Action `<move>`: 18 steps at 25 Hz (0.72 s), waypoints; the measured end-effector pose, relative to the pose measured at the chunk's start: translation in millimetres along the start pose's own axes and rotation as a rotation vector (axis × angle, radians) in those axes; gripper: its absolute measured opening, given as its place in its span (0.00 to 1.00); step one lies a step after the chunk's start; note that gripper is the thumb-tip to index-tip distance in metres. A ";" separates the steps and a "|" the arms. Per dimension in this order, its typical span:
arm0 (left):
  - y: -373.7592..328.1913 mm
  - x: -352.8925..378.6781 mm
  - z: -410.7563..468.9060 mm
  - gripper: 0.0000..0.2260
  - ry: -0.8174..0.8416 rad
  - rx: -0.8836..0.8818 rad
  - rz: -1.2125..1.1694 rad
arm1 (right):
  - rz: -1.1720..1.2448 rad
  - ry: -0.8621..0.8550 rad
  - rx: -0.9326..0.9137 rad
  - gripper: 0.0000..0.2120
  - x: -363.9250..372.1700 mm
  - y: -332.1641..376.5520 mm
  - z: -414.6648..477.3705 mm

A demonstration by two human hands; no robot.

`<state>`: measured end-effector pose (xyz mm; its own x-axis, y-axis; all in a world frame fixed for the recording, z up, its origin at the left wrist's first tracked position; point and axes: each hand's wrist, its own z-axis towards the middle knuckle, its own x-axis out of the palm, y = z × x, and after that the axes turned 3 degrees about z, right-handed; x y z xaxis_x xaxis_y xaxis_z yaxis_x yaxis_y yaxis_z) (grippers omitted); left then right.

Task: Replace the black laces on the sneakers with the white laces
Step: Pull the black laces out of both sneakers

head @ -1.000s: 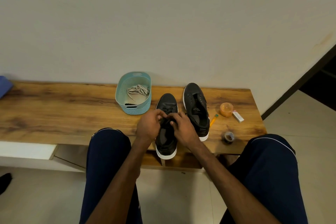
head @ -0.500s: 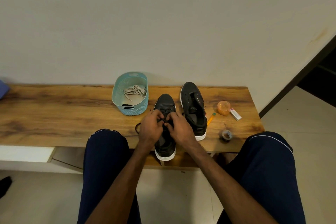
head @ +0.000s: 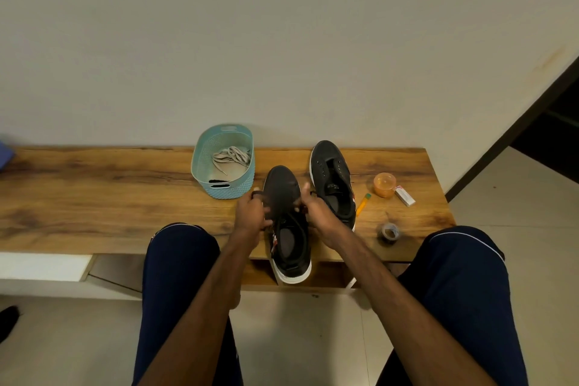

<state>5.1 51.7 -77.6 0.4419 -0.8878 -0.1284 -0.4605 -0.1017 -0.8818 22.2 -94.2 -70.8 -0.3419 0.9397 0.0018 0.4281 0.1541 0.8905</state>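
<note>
A person sits facing a wooden bench (head: pixel 94 197) set against a plain wall, knees in dark blue trousers on either side of the work area. Two black sneakers with white soles stand on the bench, toes pointing to the wall. The near sneaker (head: pixel 282 188) sits at the middle, its heel overhanging the near edge of the bench. The far sneaker (head: pixel 332 172) stands just to its right and further back. The left hand (head: pixel 250 213) is at the left side of the near sneaker, fingers curled and holding a loop of the black lace (head: pixel 258 194), which arcs out above the knuckles. The right hand (head: pixel 319 213) is at the right side of the same sneaker, thumb raised, fingers curled narrow and pinching the black lace at the eyelet row. A teal basket (head: pixel 203 166) stands to the left of the sneakers, near the wall; the white laces (head: pixel 232 156) lie in a loose tangle on its floor. To the right of the far sneaker are an orange roll (head: pixel 384 185), a small box (head: pixel 404 196), an orange pencil (head: pixel 363 204) and, nearer, a grey tape roll (head: pixel 388 231).
</note>
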 end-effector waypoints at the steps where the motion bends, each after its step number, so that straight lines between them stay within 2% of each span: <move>1: -11.4 -3.4 -3.5 0.09 -0.009 0.001 -0.067 | 0.049 -0.020 0.025 0.29 -2.6 7.6 -2.0; 4: -36.9 -21.8 -6.2 0.08 -0.045 -0.020 -0.262 | 0.284 0.026 0.011 0.30 -17.5 22.1 0.0; 7: -49.1 -51.3 -4.1 0.06 0.010 -0.096 -0.581 | 0.601 0.096 -0.114 0.22 -35.7 32.8 -2.7; 10: -51.9 -76.3 1.6 0.05 -0.055 -0.105 -0.741 | 0.893 0.043 -0.215 0.16 -53.1 37.3 -6.0; 13: -49.7 -81.2 2.8 0.06 -0.157 -0.105 -0.620 | 0.802 -0.103 -0.211 0.14 -64.4 31.1 -5.8; 16: -41.8 -67.2 -5.0 0.09 -0.136 -0.092 -0.295 | 0.452 -0.209 -0.179 0.14 -49.5 19.6 -3.8; 18: -33.2 -58.4 -7.5 0.14 -0.157 0.046 0.020 | 0.332 -0.208 -0.199 0.14 -34.9 13.0 -3.0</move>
<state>-11.1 103.6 -37.4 0.5498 -0.8078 -0.2125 -0.4362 -0.0607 -0.8978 37.2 -125.9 -57.9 -0.0282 0.9731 0.2288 0.3102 -0.2091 0.9274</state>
